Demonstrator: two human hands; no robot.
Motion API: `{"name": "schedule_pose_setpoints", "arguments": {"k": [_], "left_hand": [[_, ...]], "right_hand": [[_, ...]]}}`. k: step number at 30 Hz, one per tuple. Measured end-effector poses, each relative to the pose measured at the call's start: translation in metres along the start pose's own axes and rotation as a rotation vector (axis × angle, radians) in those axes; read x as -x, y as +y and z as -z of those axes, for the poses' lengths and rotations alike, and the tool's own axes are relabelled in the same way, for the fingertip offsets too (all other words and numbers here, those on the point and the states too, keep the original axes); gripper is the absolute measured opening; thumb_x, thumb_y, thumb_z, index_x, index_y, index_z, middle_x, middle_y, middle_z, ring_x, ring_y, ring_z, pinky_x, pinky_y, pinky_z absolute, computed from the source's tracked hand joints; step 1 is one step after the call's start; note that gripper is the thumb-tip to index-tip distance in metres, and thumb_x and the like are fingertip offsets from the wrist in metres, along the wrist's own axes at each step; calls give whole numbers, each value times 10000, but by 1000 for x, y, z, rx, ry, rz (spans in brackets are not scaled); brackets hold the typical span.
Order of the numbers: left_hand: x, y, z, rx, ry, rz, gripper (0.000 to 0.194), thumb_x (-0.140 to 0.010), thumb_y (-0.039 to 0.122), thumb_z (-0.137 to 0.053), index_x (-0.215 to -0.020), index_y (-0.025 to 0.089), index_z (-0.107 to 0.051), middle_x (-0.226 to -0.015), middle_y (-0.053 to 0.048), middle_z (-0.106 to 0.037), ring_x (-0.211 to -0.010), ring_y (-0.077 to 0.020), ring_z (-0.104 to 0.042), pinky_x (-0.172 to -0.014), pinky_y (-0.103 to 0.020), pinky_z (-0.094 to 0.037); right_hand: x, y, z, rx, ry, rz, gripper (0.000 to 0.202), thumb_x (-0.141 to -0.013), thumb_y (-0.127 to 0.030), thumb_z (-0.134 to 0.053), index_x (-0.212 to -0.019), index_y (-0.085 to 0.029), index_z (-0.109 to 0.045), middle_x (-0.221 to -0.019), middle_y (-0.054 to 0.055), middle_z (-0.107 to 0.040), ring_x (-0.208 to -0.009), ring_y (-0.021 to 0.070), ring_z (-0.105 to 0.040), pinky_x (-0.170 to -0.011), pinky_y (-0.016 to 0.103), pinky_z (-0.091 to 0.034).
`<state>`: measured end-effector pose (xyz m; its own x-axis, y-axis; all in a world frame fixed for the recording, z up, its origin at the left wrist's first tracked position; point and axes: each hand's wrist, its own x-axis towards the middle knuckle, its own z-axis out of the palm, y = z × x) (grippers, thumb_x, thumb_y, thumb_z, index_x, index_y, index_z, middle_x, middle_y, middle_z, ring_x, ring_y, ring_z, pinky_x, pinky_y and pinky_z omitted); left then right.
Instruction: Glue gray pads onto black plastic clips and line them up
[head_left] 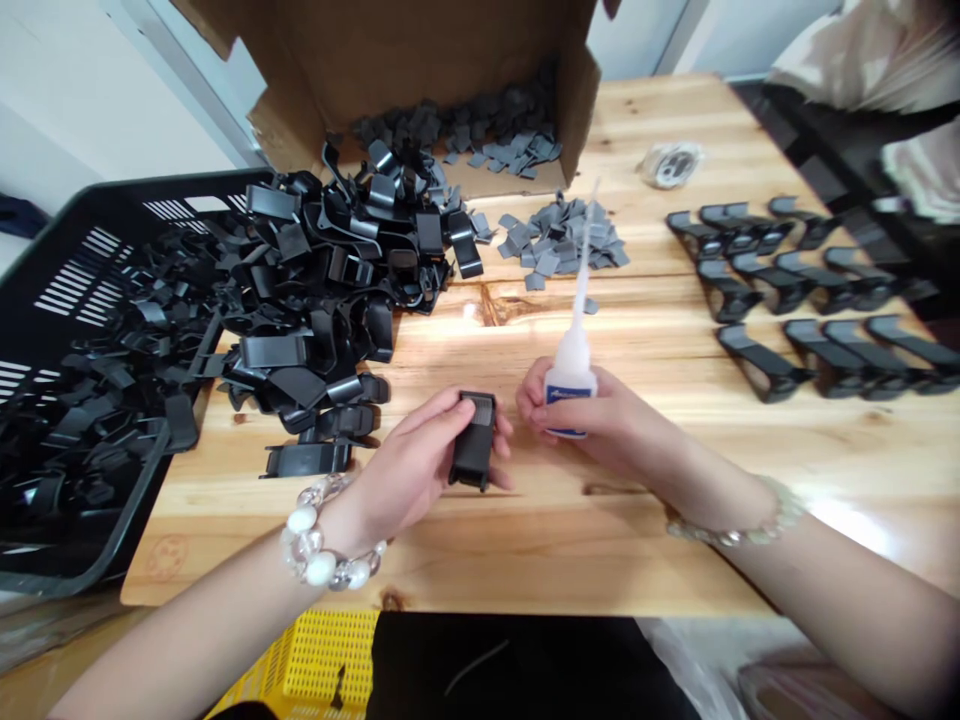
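My left hand (420,455) is closed around a black plastic clip (474,445), with the thumb on its ridged upper end. In my right hand (581,410) is a white glue bottle (572,365) with a blue label and a long thin nozzle pointing up and away. The bottle's tip is apart from the clip. Beyond the bottle lies a small heap of grey pads (566,235). To the left of my left hand spreads a large pile of black plastic clips (322,290).
A black basket (67,250) of dark parts stands at the left. Behind the piles is an open cardboard box (577,120) with grey pads. Several black clips (806,285) stand in rows at the right, near a tape roll (671,165). A yellow basket (330,650) is below the table.
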<state>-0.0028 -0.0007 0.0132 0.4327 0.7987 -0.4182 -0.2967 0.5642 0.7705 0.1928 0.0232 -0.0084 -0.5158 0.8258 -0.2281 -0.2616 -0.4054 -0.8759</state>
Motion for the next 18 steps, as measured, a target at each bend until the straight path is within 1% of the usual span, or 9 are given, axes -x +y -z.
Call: {"name": "schedule_pose_setpoints", "arguments": {"k": [2,3,5,8,11,13,15,16,18], "left_hand": [[-2,-1,0,36,68,-29,172,-943,255,-467,-998,159,-598,-1034,-77,-642,-979,-210,-620,-815,-394,-569],[-3,-3,1,38,89,-45,176,-942,269,-475,-1019,170,-598,-1070,-74,-644,-1023,-216,-613,-857,-395,-550],[-4,-6,1,14,89,-83,196,-946,303,-479,-1061,193,-593,-1110,-66,-653,-1057,-214,-611,-896,-363,-517],[-2,-11,1,-50,55,-174,224,-950,319,-481,-1117,219,-591,-1158,-52,-652,-1125,-207,-584,-941,-320,-473],[1,-14,2,-111,38,-203,273,-939,325,-512,-1200,258,-558,-1262,-44,-611,-1213,-214,-532,-1002,-326,-434],[1,-13,4,-193,21,-243,333,-931,353,-524,-1253,269,-533,-1345,-47,-557,-1278,-228,-477,-1056,-343,-396],[0,-11,7,-344,44,-252,353,-927,377,-528,-1264,271,-526,-1384,-48,-522,-1322,-239,-427,-1073,-346,-379],[-1,-10,9,-382,54,-261,350,-926,402,-518,-1249,266,-529,-1383,-55,-516,-1316,-246,-431,-1057,-353,-396],[-3,-9,13,-408,58,-236,350,-926,437,-501,-1226,259,-527,-1377,-69,-506,-1282,-257,-461,-1022,-375,-429]], "right_hand": [[-1,0,-5,152,52,10,147,-758,-203,-683,-770,-181,-538,-703,-30,-544,-611,92,-484,-617,254,-366],[-2,1,-9,203,53,18,175,-760,-245,-697,-772,-183,-534,-711,-29,-550,-639,99,-501,-644,259,-384],[-2,3,-17,238,41,37,233,-728,-281,-730,-773,-186,-522,-734,-27,-560,-692,110,-518,-686,266,-410],[-1,8,-30,240,87,53,261,-687,-249,-745,-774,-185,-508,-728,-38,-535,-672,98,-487,-664,257,-412],[-2,9,-34,274,161,79,230,-681,-213,-724,-752,-180,-508,-707,-43,-515,-653,92,-469,-654,254,-408],[-1,-2,-30,286,228,151,214,-676,-209,-719,-764,-179,-527,-725,-39,-529,-670,94,-481,-670,255,-415],[6,-23,-20,273,318,260,218,-676,-223,-721,-811,-181,-555,-742,-37,-544,-678,96,-494,-673,255,-421],[13,-36,-14,272,368,323,226,-675,-231,-727,-828,-181,-569,-745,-36,-551,-678,96,-499,-670,255,-422],[36,-63,0,311,468,429,232,-669,-252,-750,-832,-178,-602,-740,-29,-564,-668,97,-502,-658,253,-419]]}}
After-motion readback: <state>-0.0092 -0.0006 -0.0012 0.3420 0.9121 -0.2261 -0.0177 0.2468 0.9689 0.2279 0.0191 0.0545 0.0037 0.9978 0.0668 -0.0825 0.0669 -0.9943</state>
